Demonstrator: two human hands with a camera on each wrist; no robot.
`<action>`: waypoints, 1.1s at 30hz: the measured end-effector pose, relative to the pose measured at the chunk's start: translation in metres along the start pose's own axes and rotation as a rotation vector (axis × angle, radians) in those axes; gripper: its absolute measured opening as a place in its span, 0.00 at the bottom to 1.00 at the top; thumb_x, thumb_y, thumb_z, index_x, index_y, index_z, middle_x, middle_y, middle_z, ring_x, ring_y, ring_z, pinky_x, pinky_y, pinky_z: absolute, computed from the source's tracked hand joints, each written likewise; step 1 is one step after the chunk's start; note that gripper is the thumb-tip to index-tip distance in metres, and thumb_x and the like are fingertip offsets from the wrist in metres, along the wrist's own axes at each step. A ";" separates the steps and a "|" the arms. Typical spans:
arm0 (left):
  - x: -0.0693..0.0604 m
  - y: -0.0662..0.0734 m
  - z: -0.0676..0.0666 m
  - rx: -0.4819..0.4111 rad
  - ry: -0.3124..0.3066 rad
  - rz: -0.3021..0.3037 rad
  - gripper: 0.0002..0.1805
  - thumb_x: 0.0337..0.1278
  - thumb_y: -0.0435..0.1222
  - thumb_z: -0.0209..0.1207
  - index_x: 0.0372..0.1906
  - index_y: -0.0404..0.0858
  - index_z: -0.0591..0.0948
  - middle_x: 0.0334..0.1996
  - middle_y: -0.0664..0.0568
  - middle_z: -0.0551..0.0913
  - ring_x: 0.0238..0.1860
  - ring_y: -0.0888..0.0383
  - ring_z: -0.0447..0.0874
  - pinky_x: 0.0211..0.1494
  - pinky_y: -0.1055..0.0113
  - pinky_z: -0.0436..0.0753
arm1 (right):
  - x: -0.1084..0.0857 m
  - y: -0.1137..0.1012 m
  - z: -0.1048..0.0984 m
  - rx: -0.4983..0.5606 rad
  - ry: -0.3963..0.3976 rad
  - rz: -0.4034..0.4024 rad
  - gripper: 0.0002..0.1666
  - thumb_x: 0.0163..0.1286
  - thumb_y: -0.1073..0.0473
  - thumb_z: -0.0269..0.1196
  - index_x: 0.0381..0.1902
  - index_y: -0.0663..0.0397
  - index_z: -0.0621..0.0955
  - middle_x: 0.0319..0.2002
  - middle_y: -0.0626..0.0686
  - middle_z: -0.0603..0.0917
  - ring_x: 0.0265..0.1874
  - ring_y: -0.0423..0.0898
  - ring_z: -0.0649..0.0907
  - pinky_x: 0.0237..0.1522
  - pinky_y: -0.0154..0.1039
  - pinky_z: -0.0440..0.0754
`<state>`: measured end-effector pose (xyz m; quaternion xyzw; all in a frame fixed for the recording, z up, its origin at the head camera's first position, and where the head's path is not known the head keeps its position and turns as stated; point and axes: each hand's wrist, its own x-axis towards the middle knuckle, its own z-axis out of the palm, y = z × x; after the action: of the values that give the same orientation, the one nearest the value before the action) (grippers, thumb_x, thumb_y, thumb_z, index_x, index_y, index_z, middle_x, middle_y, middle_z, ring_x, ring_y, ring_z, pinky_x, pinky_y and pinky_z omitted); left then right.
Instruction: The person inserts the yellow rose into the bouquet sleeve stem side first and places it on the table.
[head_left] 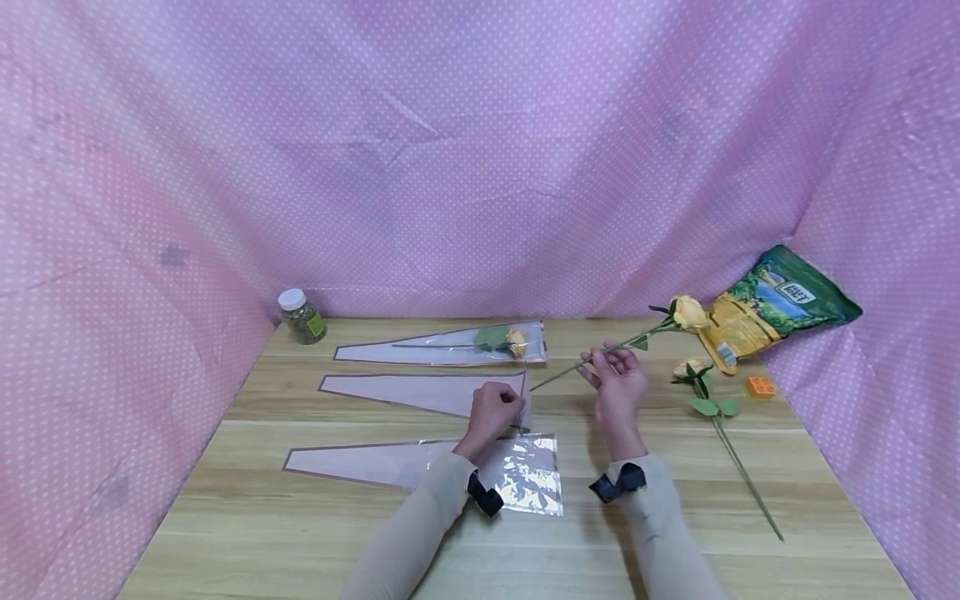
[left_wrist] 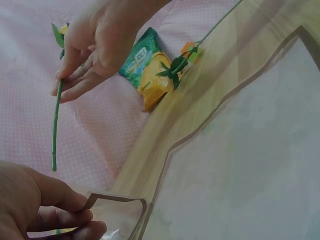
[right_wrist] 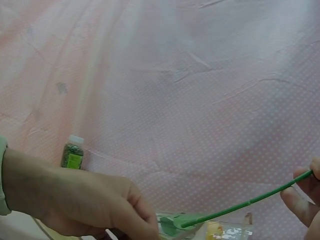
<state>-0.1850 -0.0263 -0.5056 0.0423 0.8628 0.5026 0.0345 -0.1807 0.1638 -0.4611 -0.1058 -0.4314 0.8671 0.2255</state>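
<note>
My left hand (head_left: 492,412) pinches the upper edge of the middle clear sleeve (head_left: 420,390) at its wide end; the left wrist view shows thumb and fingers on the dark-rimmed edge (left_wrist: 117,198). My right hand (head_left: 619,392) holds a yellow rose (head_left: 689,313) by its green stem (head_left: 562,377), the bloom up to the right. The stem's lower tip points toward the sleeve's wide end, close to my left hand. In the right wrist view the stem (right_wrist: 250,201) slants down leftward from my right fingers (right_wrist: 300,202).
Behind lies a sleeve (head_left: 435,354) with a rose inside; nearer, another sleeve (head_left: 360,462). At right are a second loose rose (head_left: 738,458), an orange block (head_left: 760,387) and a green-yellow bag (head_left: 787,292). A white-lidded jar (head_left: 303,318) stands back left.
</note>
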 end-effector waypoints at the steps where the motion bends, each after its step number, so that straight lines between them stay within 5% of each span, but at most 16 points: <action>1: 0.000 0.000 0.000 0.006 0.004 0.002 0.07 0.56 0.34 0.65 0.25 0.36 0.86 0.23 0.49 0.84 0.24 0.60 0.75 0.27 0.70 0.73 | -0.001 0.002 0.002 -0.018 0.002 -0.008 0.11 0.65 0.77 0.61 0.39 0.57 0.80 0.27 0.49 0.82 0.29 0.43 0.89 0.32 0.37 0.88; 5: 0.000 0.000 0.002 0.017 0.014 0.000 0.07 0.56 0.33 0.65 0.25 0.36 0.86 0.22 0.49 0.84 0.24 0.61 0.75 0.27 0.71 0.72 | -0.003 0.009 0.006 -0.038 0.010 -0.030 0.14 0.65 0.77 0.62 0.37 0.53 0.81 0.27 0.49 0.82 0.29 0.43 0.89 0.32 0.36 0.88; 16: -0.001 0.001 0.002 0.020 0.015 0.015 0.07 0.55 0.33 0.65 0.24 0.36 0.86 0.22 0.50 0.84 0.23 0.62 0.75 0.26 0.71 0.73 | -0.008 0.023 0.005 -0.110 -0.057 -0.113 0.14 0.65 0.78 0.61 0.48 0.73 0.74 0.31 0.49 0.84 0.30 0.40 0.89 0.35 0.35 0.88; 24: -0.001 0.006 0.003 0.051 0.042 0.026 0.07 0.55 0.33 0.64 0.24 0.37 0.86 0.22 0.50 0.85 0.23 0.61 0.75 0.27 0.71 0.73 | -0.011 0.025 0.004 -0.186 -0.091 -0.188 0.13 0.66 0.77 0.60 0.44 0.59 0.78 0.33 0.47 0.85 0.32 0.37 0.88 0.37 0.32 0.87; 33: 0.002 0.014 0.008 0.066 0.014 0.015 0.07 0.57 0.32 0.62 0.25 0.39 0.85 0.21 0.52 0.83 0.20 0.63 0.76 0.21 0.72 0.73 | -0.012 0.027 0.000 -0.196 -0.051 -0.132 0.12 0.67 0.75 0.61 0.48 0.69 0.76 0.32 0.46 0.85 0.34 0.41 0.89 0.38 0.35 0.88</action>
<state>-0.1854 -0.0128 -0.4975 0.0463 0.8788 0.4744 0.0235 -0.1788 0.1435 -0.4828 -0.0765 -0.5258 0.8063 0.2598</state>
